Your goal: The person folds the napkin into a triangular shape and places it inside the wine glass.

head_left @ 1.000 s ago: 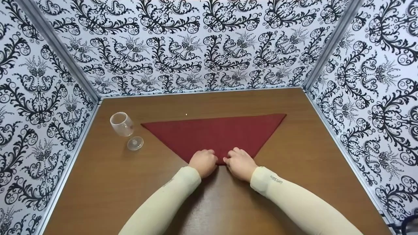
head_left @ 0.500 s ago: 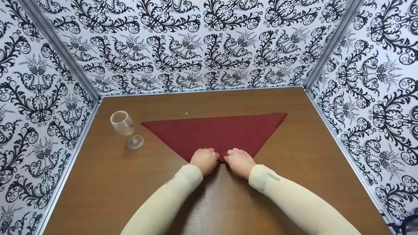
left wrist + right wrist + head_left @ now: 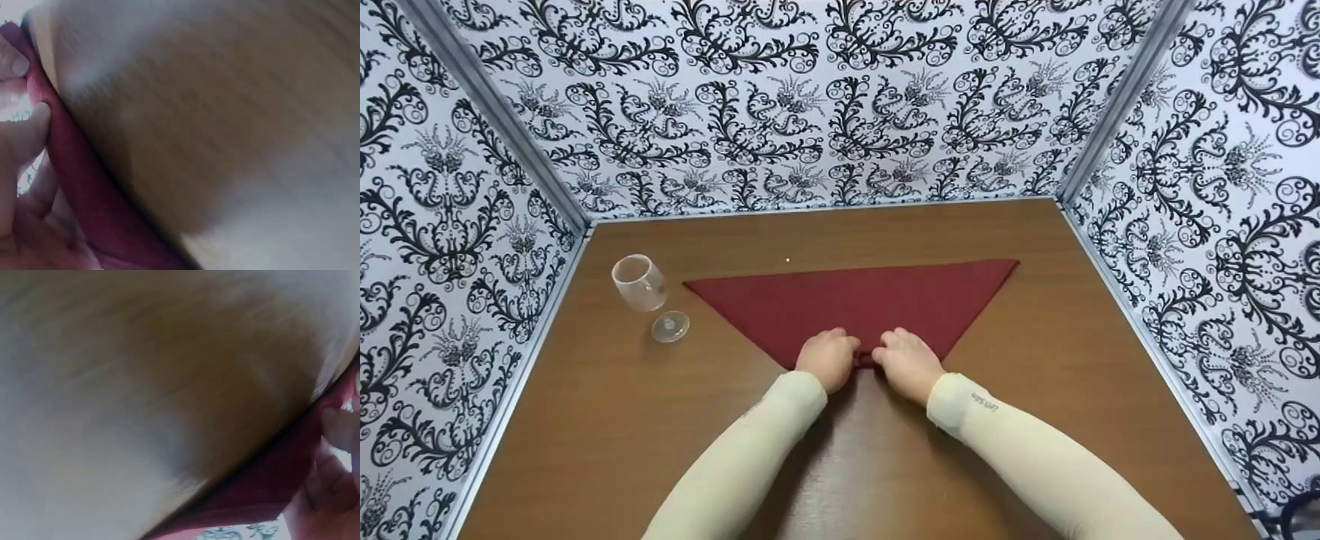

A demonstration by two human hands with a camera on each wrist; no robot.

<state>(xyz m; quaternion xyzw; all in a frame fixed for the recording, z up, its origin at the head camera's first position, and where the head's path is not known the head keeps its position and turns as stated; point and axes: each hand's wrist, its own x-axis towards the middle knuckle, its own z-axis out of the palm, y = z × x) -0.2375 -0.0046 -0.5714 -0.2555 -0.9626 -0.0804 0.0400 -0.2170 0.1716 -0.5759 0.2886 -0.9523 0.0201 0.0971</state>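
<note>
A dark red cloth napkin (image 3: 847, 300) lies on the table, its long straight edge at the back and its sides narrowing toward me. At its short near edge, my left hand (image 3: 829, 360) and right hand (image 3: 910, 364) grip the fabric side by side, a small gap between them. The cloth looks rolled or folded over in that gap. In the left wrist view the thumb (image 3: 38, 124) presses on the near fold of the napkin (image 3: 84, 180). Likewise, the right wrist view has the thumb (image 3: 337, 424) against the red fold (image 3: 264, 478), fingers curled behind it.
A clear stemmed glass (image 3: 640, 285) stands on the wooden table (image 3: 607, 420), left of the napkin. Patterned black-and-white panels (image 3: 840, 112) enclose the table at the back and both sides. A tiny pale speck (image 3: 787, 260) shows behind the napkin.
Both hands have moved slightly forward, away from me, and the near edge of the napkin has moved back with them. The glass stays where it was.
</note>
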